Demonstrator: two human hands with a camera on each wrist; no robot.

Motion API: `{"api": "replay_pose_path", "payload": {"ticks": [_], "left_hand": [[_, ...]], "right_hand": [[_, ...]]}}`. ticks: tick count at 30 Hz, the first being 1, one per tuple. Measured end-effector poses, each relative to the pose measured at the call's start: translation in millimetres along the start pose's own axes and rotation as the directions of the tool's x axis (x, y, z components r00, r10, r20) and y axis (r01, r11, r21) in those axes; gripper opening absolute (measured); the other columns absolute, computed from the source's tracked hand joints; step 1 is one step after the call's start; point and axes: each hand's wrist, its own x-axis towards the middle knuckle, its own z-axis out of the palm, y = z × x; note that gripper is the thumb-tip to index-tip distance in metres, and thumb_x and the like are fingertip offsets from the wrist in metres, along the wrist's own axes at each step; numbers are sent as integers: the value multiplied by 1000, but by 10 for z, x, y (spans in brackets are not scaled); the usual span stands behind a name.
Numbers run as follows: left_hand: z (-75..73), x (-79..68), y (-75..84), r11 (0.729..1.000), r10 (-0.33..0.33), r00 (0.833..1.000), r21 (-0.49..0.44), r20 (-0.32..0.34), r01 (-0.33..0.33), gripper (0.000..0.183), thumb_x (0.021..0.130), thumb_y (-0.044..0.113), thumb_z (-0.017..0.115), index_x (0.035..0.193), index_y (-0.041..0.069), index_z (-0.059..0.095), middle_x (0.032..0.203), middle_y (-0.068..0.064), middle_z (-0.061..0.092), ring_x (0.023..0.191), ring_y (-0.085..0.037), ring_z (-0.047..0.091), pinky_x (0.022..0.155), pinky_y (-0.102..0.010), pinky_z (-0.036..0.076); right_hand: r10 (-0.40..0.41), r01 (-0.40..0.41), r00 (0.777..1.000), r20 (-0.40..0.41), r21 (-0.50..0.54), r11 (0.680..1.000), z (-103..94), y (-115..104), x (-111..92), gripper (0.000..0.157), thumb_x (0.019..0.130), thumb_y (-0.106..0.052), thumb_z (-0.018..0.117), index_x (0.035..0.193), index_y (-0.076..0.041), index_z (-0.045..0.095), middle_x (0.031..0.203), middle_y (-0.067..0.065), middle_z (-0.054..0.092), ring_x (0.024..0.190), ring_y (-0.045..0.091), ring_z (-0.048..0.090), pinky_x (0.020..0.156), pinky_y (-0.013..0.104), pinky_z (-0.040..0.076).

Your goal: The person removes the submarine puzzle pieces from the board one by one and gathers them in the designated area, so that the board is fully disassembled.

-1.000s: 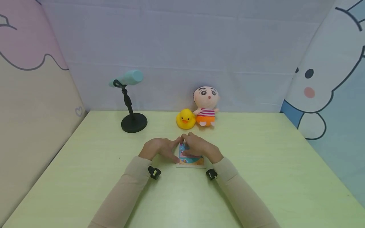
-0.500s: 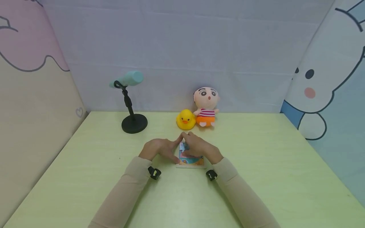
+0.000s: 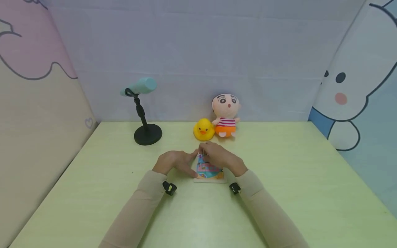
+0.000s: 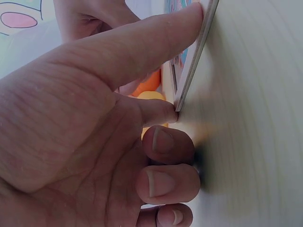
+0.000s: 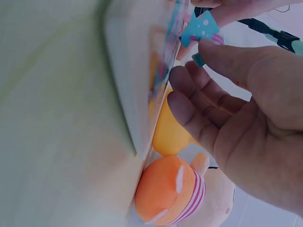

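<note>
Two hands work at mid-counter. Change over the last half second: the right hand no longer lays its thumb across the middle of the picture board, so more print shows. Its grip is narrow, on a small blue dotted piece above the board's far left part; judged clear of the face, seating unclear. Left hand: grip wide, thumb and index finger straight against the board's left edge, other fingers loosely bent.

Surroundings: black stand with turquoise cylinder, far left, well apart; doll, far side; yellow duck beside it, near the fingertips. Main obstruction: left index finger, close to the right fingertips.
</note>
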Motion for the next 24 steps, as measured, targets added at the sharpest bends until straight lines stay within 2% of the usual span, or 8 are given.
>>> {"api": "replay_pose_path", "payload": {"ticks": [6, 12, 17, 24], "left_hand": [[4, 16, -10, 1000, -13, 1000, -10, 8, 13, 101, 87, 61, 68, 162, 27, 9, 153, -14, 44, 133, -30, 47, 107, -55, 36], [-8, 10, -18, 999, -30, 1000, -17, 6, 30, 101, 86, 62, 68, 162, 30, 10, 153, -14, 43, 136, -31, 45, 109, -55, 35], [-17, -4, -4, 997, -53, 999, -59, 9, 53, 101, 85, 62, 69, 161, 32, 11, 156, -12, 40, 140, -31, 41, 111, -55, 32], [7, -4, -12, 996, -59, 998, -63, 10, 59, 102, 83, 65, 70, 161, 33, 12, 157, -12, 39, 141, -32, 39, 111, -56, 32]], "right_hand": [[-65, 65, 998, -11, 25, 998, -91, 55, -25, 8, 95, -3, 66, 100, -5, 61, 95, 6, 65, 87, 22, 60, 86, 34, 53], [-48, 48, 999, 12, 23, 999, -221, 140, -87, 7, 96, -6, 67, 101, -7, 62, 95, 4, 66, 87, 21, 60, 85, 33, 53], [-39, 38, 999, 20, 53, 998, -335, 236, -164, 7, 95, -7, 68, 100, -8, 62, 91, 3, 65, 83, 19, 59, 79, 32, 53], [18, -24, 998, 55, 106, 994, -435, 345, -264, 6, 95, -9, 69, 98, -9, 63, 92, 3, 65, 83, 19, 59, 78, 32, 53]]}}
